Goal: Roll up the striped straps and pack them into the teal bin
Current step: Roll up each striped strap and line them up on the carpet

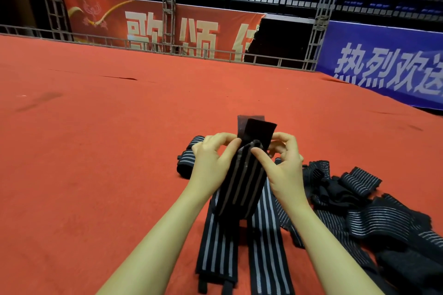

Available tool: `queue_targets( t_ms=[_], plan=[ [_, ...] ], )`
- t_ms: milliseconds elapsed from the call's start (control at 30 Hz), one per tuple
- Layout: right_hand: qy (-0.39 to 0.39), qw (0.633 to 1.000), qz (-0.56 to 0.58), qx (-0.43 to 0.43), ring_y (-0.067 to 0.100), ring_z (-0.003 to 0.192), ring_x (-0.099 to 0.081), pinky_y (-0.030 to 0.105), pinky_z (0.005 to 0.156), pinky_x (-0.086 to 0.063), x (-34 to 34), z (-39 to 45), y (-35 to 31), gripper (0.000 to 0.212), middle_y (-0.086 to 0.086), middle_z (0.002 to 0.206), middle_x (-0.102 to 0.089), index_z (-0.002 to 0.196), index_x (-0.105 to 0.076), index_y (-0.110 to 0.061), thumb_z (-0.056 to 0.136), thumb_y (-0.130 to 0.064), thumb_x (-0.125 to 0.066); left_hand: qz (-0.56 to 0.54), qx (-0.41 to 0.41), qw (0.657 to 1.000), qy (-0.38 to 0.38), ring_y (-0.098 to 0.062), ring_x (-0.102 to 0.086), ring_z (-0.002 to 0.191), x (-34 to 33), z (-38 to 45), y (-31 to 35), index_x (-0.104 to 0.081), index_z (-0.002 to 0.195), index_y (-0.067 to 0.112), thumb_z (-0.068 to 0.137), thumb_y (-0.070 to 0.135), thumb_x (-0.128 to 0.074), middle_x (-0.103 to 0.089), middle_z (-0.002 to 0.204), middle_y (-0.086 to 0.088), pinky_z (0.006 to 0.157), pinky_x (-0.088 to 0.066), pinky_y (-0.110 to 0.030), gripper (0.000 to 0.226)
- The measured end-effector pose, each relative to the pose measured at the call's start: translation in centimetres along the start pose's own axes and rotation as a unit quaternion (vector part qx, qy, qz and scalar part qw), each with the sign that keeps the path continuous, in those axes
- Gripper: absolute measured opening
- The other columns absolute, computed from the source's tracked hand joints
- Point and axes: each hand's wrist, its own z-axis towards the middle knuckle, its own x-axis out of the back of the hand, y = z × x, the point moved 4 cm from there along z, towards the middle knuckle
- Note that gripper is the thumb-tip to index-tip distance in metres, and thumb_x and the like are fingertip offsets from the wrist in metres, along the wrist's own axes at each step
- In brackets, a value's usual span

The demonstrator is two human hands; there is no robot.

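On the red carpet (96,151), loose straps (359,211) fill the lower right; one rolled strap (189,158) lies at centre. No bin is in view. At centre, the left hand (211,163) and right hand (285,167) pinch a strap (242,187), apparently starting its roll. Next: wind it tight, edges even.

Both hands, left hand (211,163) and right hand (285,165), raised, fingers curled, pinching.

On the carpet floor (96,151), two flat straps (217,246) are lying side by side under the forearms, a rolled strap (188,158) is sitting to the left behind them, a loose pile of straps (359,211) is spreading to the right, and banners (167,29) are standing far behind.
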Motion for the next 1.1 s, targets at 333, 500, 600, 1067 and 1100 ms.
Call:
queue_targets(
  t_ms=[333,500,600,1067,1100],
  plan=[
    [0.031,0.975,-0.123,0.182,-0.004,0.095,-0.042,0.024,0.085,-0.024,-0.4,-0.4,-1.0,0.007,-0.023,0.098,-0.052,0.092,-0.059,-0.034,0.090,-0.032,-0.052,0.077,0.028,0.996,0.025,0.010,-0.040,0.097,0.2,0.5,-0.5,-0.068,0.084,0.028,0.093,0.027,-0.058,-0.059,0.082,0.025,0.087,-0.017,-0.024,0.014],
    [0.005,0.951,-0.160,0.264,-0.001,0.087,-0.043,0.024,0.084,-0.020,-0.8,-1.1,-1.9,0.009,-0.031,0.087,-0.050,0.092,-0.051,-0.033,0.092,-0.024,-0.052,0.099,0.040,0.994,0.007,-0.001,-0.039,0.101,0.7,1.3,-1.0,-0.070,0.085,0.026,0.092,0.028,-0.061,-0.060,0.084,0.021,0.085,-0.016,-0.028,0.012],
    [0.001,0.948,-0.159,0.277,0.002,0.085,-0.045,0.025,0.084,-0.019,-0.7,-1.3,-2.4,0.007,-0.028,0.090,-0.052,0.092,-0.051,-0.033,0.092,-0.026,-0.051,0.074,0.074,0.994,-0.012,0.022,-0.030,0.099,1.0,1.5,-1.4,-0.068,0.082,0.032,0.092,0.029,-0.059,-0.059,0.084,0.021,0.089,-0.021,-0.028,0.013],
    [0.091,0.985,-0.084,0.122,0.011,0.102,-0.048,0.031,0.094,-0.029,-2.0,0.0,-1.5,0.009,-0.006,0.102,-0.054,0.094,-0.055,-0.036,0.090,-0.037,-0.046,-0.065,0.080,0.993,-0.057,-0.015,-0.066,0.091,0.8,0.9,-0.7,-0.072,0.080,0.042,0.080,0.056,-0.058,-0.072,0.082,0.017,0.093,-0.041,-0.060,0.019],
    [0.095,0.985,-0.082,0.120,0.015,0.102,-0.051,0.039,0.095,-0.032,-2.1,0.0,-1.6,0.008,-0.006,0.103,-0.055,0.094,-0.053,-0.035,0.090,-0.036,-0.046,-0.071,0.080,0.993,-0.058,-0.013,-0.066,0.088,0.8,0.8,-0.7,-0.073,0.080,0.041,0.081,0.053,-0.059,-0.072,0.081,0.017,0.091,-0.043,-0.058,0.018]
  ],
)
